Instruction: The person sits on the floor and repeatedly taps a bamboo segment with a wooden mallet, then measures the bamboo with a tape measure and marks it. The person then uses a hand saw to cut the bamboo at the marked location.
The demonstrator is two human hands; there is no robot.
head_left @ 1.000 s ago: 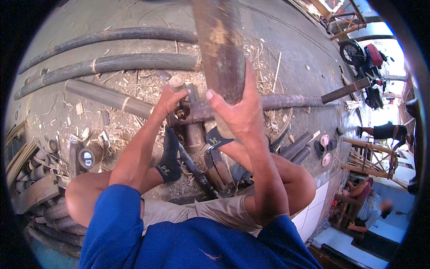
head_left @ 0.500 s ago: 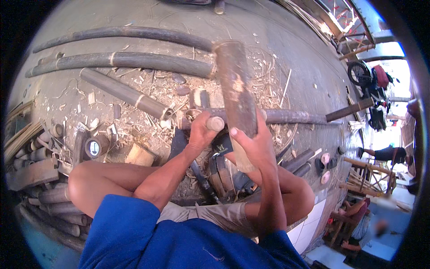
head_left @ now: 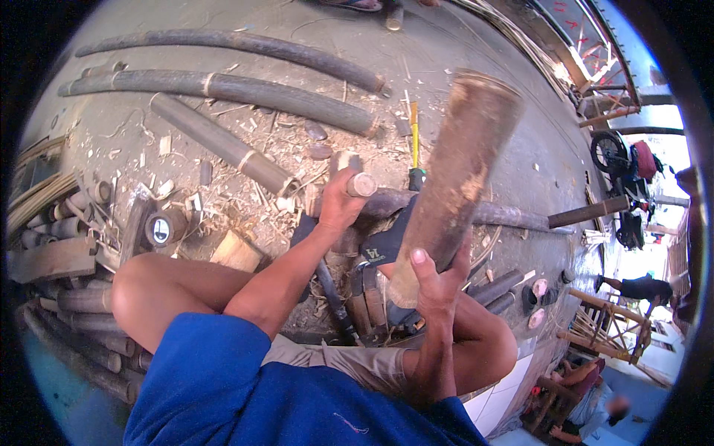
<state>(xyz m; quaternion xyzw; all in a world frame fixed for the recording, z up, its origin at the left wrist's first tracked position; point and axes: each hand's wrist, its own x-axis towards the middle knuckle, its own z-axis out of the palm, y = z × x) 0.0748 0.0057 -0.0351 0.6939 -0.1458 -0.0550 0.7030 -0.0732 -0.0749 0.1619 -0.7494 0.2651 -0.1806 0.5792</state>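
Note:
My right hand [head_left: 444, 279] grips a thick, dark brown bamboo section [head_left: 465, 175] near its pale lower end, thumb along its side. The section is raised in front of me, its far end tilted up and to the right. My left hand [head_left: 344, 201] is closed around a short round wooden handle [head_left: 362, 185], whose pale end faces me; what lies at its other end is hidden. Just beyond that hand is a short cut piece of wood [head_left: 345, 160]. A long bamboo pole [head_left: 520, 216] lies across behind both hands, partly covered.
Long bamboo poles [head_left: 290, 102] lie ahead on the left, with a shorter length [head_left: 216, 139] nearer. Shavings litter the floor. A yellow tape measure [head_left: 414, 137] lies ahead. Stacked bamboo [head_left: 85, 301] fills my left. Another person's foot [head_left: 361, 4] shows at the top; others are at the far right.
The bamboo section has swung right, its far end now leaning right instead of left. The tape measure behind it has come into sight. My left hand keeps its grip.

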